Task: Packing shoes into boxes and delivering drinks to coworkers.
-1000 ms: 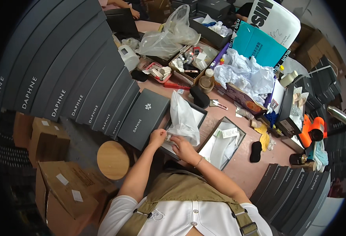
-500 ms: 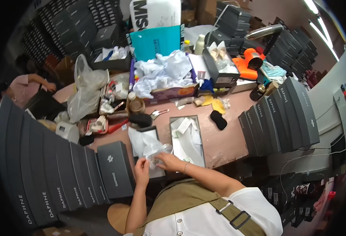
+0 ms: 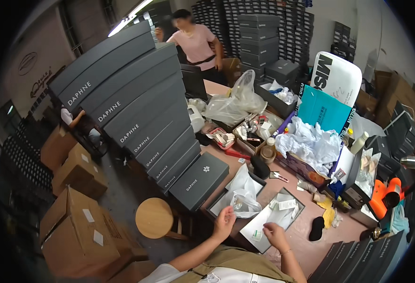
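Tissue (image 3: 243,189) lies just beyond left fingers (image 3: 228,212).

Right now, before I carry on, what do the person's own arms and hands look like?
The left hand and right hand are both bare, without gloves. A thin bracelet circles the wrist on the right; none shows on the left. The left forearm is bare up to a white sleeve; on the right, no sleeve can be made out.
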`<control>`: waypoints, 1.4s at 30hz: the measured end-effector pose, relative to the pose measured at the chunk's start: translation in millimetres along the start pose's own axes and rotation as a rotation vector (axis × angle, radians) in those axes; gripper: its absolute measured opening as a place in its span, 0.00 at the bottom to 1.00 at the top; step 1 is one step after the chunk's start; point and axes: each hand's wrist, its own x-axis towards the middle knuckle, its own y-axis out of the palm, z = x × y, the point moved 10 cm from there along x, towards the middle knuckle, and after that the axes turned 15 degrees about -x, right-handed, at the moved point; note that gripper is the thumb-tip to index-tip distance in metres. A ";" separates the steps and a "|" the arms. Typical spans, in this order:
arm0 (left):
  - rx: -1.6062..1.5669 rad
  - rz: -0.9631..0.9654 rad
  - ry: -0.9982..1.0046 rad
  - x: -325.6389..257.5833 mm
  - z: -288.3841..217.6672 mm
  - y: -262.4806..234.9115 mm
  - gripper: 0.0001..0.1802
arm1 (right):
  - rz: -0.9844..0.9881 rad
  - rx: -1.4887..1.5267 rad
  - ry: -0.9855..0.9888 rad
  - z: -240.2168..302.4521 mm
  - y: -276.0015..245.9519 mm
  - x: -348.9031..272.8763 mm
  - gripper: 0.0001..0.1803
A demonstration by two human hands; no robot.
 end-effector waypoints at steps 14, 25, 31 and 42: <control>0.147 -0.012 -0.056 -76.7 -23.6 29.3 0.12 | 0.111 -0.687 -0.362 -13.5 24.5 -6.3 0.26; 0.298 0.631 0.030 -32.8 -13.8 137.2 0.12 | -0.119 -0.230 0.088 -43.0 -24.0 -67.9 0.12; 0.321 1.098 -0.188 -30.1 25.9 167.6 0.18 | -0.426 -0.252 0.176 -7.7 -52.7 -45.6 0.21; 0.350 0.605 0.207 49.2 -61.5 75.8 0.24 | -0.292 -0.266 0.180 -12.7 -52.5 37.7 0.15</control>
